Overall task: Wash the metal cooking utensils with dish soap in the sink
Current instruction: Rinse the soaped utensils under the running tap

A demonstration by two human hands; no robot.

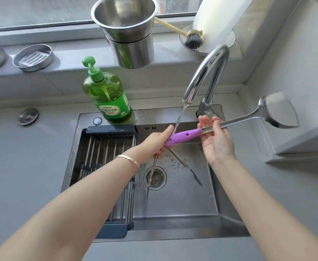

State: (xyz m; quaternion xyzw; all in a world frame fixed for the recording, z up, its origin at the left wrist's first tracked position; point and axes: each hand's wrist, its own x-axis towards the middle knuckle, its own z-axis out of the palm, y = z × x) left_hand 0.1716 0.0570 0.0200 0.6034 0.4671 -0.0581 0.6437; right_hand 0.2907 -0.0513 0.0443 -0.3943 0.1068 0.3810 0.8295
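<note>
A metal spatula (275, 112) with a purple handle (182, 136) lies across the sink (175, 204), its blade out over the right counter. My left hand (154, 143) grips the end of the purple handle. My right hand (213, 140) cups the metal shaft, fingers loosely around it. Water runs from the faucet (209, 72) onto the handle. Metal tongs (187, 167) lie in the basin with two arms spread near the drain (155, 178). A green dish soap bottle (107, 95) stands at the sink's back rim.
A dark drying rack (105, 166) fills the sink's left side. On the window ledge stand stacked steel pots (128, 32), a round steel strainer dish (34, 57), a dish brush (192, 39) and a white roll (216, 19). Grey counter lies on both sides.
</note>
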